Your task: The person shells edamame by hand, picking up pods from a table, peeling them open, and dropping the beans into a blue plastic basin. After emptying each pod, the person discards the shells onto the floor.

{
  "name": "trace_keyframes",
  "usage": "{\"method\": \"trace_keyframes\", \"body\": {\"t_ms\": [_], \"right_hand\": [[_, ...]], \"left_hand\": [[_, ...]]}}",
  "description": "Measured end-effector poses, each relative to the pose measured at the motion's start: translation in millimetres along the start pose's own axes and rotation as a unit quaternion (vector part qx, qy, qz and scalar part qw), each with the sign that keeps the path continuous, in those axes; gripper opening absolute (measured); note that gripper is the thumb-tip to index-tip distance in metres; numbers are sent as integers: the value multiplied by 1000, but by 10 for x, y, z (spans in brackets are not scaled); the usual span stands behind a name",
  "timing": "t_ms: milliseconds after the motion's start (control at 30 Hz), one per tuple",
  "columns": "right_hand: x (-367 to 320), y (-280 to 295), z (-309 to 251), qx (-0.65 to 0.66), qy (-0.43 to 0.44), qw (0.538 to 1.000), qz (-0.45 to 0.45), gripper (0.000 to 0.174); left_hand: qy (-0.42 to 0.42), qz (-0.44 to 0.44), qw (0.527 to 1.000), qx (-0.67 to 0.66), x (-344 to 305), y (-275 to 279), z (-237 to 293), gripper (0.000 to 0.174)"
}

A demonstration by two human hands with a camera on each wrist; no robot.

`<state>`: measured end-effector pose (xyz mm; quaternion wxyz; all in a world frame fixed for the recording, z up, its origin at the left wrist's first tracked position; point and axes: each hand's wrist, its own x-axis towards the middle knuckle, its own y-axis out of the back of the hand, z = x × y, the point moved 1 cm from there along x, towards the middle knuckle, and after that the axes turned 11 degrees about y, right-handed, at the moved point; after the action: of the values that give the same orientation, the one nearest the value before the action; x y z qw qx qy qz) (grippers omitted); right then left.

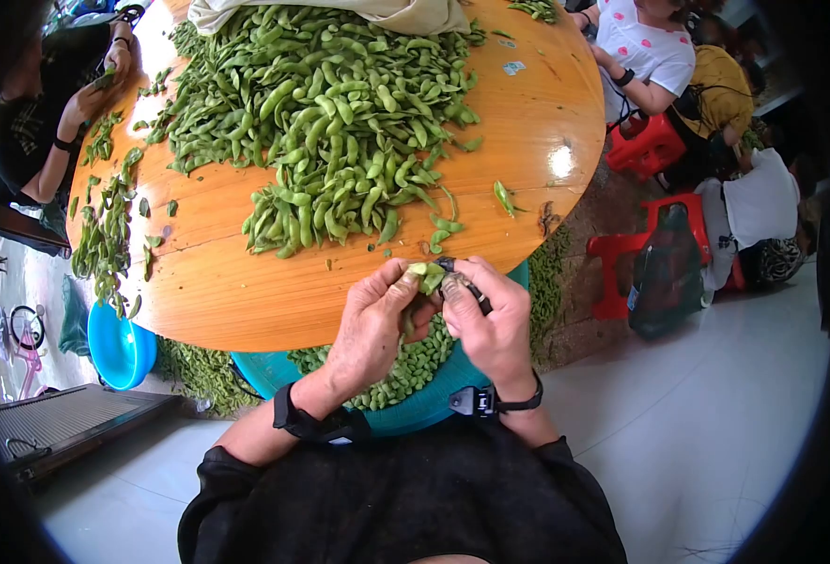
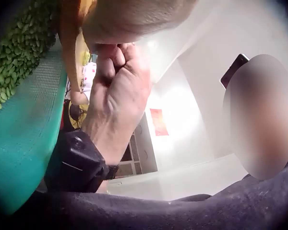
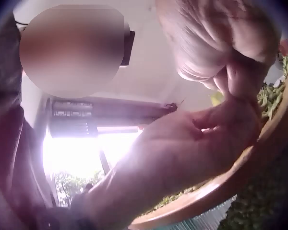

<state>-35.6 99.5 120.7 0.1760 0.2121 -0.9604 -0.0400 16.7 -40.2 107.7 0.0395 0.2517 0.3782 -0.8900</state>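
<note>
Both hands meet over the basket, just off the table's near edge. My left hand (image 1: 372,315) pinches a green soybean pod (image 1: 424,270) between thumb and fingers. From the other side my right hand (image 1: 492,315) grips the same pod, with dark coverings on its thumb and a finger. Below them a teal basket (image 1: 269,373) holds many shelled green beans (image 1: 405,381). In the left wrist view the beans (image 2: 9,72) show at the left, and the right hand (image 2: 122,91) faces across. The fingers hide most of the pod in both wrist views.
A large heap of pods (image 1: 330,122) covers much of the round wooden table (image 1: 236,291), with a cloth (image 1: 340,11) over its far side. A blue basin (image 1: 119,348) stands at the left. People sit around on red stools (image 1: 612,273). Pods and husks (image 1: 199,376) lie on the floor.
</note>
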Motion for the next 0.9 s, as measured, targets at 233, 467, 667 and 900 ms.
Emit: {"method": "trace_keyframes", "body": {"t_ms": [233, 467, 667, 900], "right_hand": [[1, 105, 43, 213, -145, 966, 12, 20], [-73, 175, -115, 100, -58, 993, 15, 14], [-160, 1237, -344, -179, -44, 976, -118, 22], [-180, 1278, -193, -404, -67, 912, 10, 25]], "left_hand": [[26, -24, 997, 66, 4, 36, 95, 18], [23, -70, 995, 70, -36, 53, 114, 22], [-146, -150, 799, 564, -178, 3, 452, 13], [-384, 97, 594, 700, 459, -110, 563, 19]]}}
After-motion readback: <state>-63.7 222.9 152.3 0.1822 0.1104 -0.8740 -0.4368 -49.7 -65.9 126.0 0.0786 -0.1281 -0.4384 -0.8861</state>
